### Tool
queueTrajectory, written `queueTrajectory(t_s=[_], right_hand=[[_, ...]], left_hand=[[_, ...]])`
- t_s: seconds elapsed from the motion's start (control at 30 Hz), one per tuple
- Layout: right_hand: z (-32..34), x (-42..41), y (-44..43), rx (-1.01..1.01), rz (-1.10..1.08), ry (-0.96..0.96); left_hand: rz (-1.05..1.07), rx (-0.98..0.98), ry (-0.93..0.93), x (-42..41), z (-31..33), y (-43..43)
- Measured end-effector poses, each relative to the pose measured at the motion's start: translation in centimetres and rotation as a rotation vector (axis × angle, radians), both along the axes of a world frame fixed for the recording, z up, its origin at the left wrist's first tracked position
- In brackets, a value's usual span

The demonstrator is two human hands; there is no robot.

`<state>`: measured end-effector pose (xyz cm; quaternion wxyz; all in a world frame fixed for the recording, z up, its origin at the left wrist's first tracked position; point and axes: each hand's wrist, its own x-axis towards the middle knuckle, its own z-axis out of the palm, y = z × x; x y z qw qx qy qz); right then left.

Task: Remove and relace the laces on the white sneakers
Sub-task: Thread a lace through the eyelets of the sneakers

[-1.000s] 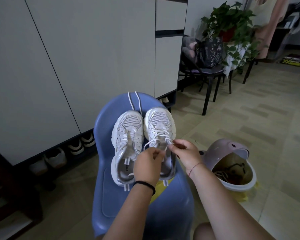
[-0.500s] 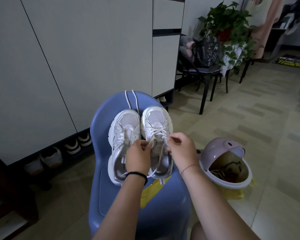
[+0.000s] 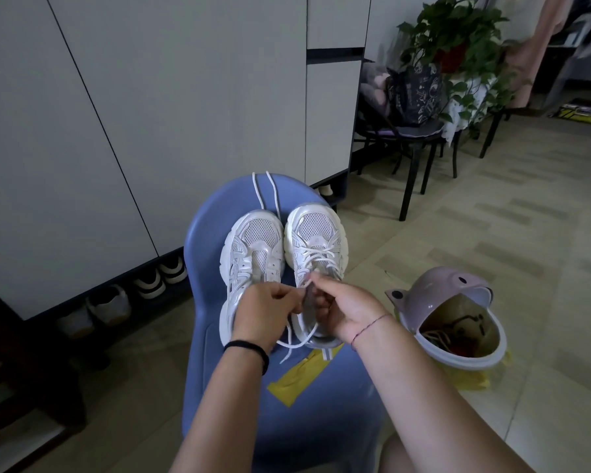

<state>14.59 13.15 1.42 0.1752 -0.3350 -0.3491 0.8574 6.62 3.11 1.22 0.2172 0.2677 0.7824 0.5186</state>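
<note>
Left hand (image 3: pixel 265 314) n right hand (image 3: pixel 343 312) both pinching the lace (image 3: pixel 316 256) on the laced sneaker (image 3: pixel 316 230), atop the blue chair (image 3: pixel 287 404). Risk imo: yank too hard n the shoe slides off, or the lace snags in an eyelet.

Both forearms were bare. A black band (image 3: pixel 249 348) circled the wrist of the left hand (image 3: pixel 267 315); a thin red string bracelet (image 3: pixel 369 327) circled the right hand's (image 3: pixel 345 312).
</note>
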Motion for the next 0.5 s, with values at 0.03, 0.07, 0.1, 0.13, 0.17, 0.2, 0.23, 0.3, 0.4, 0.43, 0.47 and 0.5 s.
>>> queueTrajectory(t_s=[0.03,0.07,0.1,0.13,0.17,0.2,0.23,0.3,0.4,0.43,0.47,0.5], right_hand=[[0.0,0.0,0.3,-0.033,-0.064,0.038],[0.0,0.0,0.7,-0.049,-0.116,0.068],[-0.1,-0.1,0.9,-0.039,-0.132,0.076],[-0.2,-0.1,0.9,-0.011,-0.106,0.061],[-0.3,-0.1,0.6,0.029,-0.051,0.034],[-0.3,-0.1,0.2,0.079,0.014,0.007],[-0.4,-0.2,-0.2,0.145,0.064,-0.015],[-0.3,-0.3,-0.7,0.285,0.061,-0.033],[0.2,-0.2,0.0,0.35,-0.171,0.003],[0.2,-0.1,0.6,0.326,-0.248,0.023],[0.3,0.1,0.9,0.293,-0.287,0.046],[0.3,0.3,1.1,0.268,-0.275,0.061]], left_hand=[[0.001,-0.007,-0.012,-0.2,0.2,-0.4],[0.007,-0.012,-0.02,-0.4,0.3,-0.7],[0.01,-0.01,-0.026,-0.5,0.5,-1.0],[0.013,-0.002,-0.041,-0.6,0.6,-1.0],[0.016,0.016,-0.067,-0.5,0.7,-1.0],[0.02,0.041,-0.103,-0.4,0.7,-0.8],[0.023,0.064,-0.138,-0.2,0.8,-0.7],[0.019,0.081,-0.161,0.0,0.8,-0.5],[-0.028,0.05,-0.136,0.2,1.0,-0.9],[-0.044,0.028,-0.127,0.2,1.1,-1.1],[-0.051,0.013,-0.126,0.2,1.2,-1.3],[-0.052,0.01,-0.134,0.3,1.4,-1.4]])
